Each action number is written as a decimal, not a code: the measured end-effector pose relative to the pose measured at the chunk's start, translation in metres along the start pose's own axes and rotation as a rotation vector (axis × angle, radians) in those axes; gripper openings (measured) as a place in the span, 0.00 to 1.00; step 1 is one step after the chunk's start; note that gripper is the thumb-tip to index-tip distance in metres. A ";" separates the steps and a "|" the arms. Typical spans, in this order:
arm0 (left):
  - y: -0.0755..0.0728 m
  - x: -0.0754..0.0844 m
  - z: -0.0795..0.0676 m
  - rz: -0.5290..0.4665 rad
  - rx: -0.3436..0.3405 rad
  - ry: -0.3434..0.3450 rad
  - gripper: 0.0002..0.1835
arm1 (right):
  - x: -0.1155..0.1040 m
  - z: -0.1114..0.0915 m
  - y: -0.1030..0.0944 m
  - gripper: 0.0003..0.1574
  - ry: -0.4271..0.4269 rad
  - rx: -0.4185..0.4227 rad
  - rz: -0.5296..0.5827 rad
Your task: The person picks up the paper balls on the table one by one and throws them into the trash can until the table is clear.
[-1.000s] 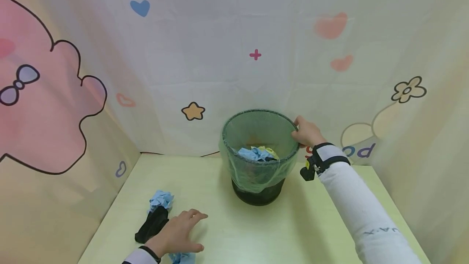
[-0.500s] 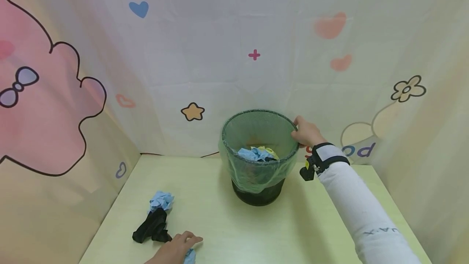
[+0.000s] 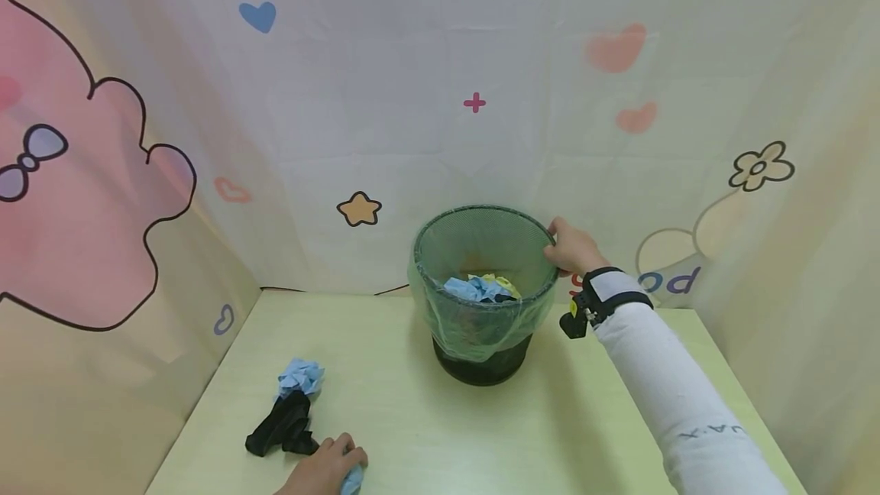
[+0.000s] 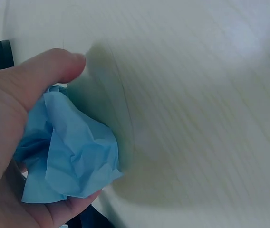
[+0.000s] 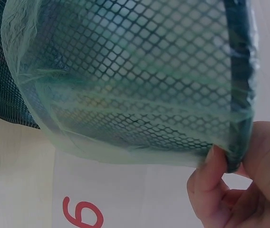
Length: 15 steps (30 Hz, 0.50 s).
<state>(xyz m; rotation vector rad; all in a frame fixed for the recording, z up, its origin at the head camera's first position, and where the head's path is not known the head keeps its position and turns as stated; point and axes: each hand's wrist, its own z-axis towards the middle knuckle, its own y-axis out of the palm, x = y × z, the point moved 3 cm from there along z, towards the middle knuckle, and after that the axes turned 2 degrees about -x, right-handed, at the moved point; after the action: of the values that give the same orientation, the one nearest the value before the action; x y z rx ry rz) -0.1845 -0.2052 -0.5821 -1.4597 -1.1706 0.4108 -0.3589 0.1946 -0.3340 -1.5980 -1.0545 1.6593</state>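
Observation:
My left hand [image 3: 321, 469], low in the head view, curls round a crumpled sheet of blue paper [image 4: 80, 147]. In the left wrist view the thumb lies over one side of the paper and the fingers under the other. Just beyond that hand lies a crumpled black thing [image 3: 280, 426], perhaps cloth or a bag, against a second blue paper ball [image 3: 300, 377]. With my right hand [image 3: 576, 247] I pinch the rim of a black mesh wastebasket [image 5: 242, 95], thumb and fingers on either side. The basket stands upright, lined with a green plastic bag [image 3: 447, 327].
Inside the basket are crumpled blue paper [image 3: 474, 289] and something yellow and dark. Everything rests on a pale wood-grain table [image 3: 412, 426]. A printed curtain [image 3: 385, 98] hangs close behind the basket and down both sides.
My left hand has moved down and closed round the near blue paper, which lay under it before. The black thing has spread a little. My right hand stays on the basket rim.

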 end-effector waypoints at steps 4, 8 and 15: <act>-0.001 -0.001 0.003 -0.006 -0.027 -0.019 0.28 | 0.000 0.001 0.000 0.24 -0.002 0.003 0.005; -0.003 0.001 0.003 -0.003 -0.033 -0.018 0.24 | 0.001 0.000 0.000 0.24 -0.008 0.003 0.007; -0.007 0.010 0.009 0.032 -0.013 -0.003 0.19 | 0.001 0.001 0.000 0.24 0.004 0.000 0.011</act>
<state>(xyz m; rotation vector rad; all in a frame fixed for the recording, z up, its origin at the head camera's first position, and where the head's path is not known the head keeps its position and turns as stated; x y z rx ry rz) -0.1901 -0.1938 -0.5748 -1.4910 -1.1547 0.4284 -0.3596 0.1958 -0.3344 -1.6093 -1.0451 1.6632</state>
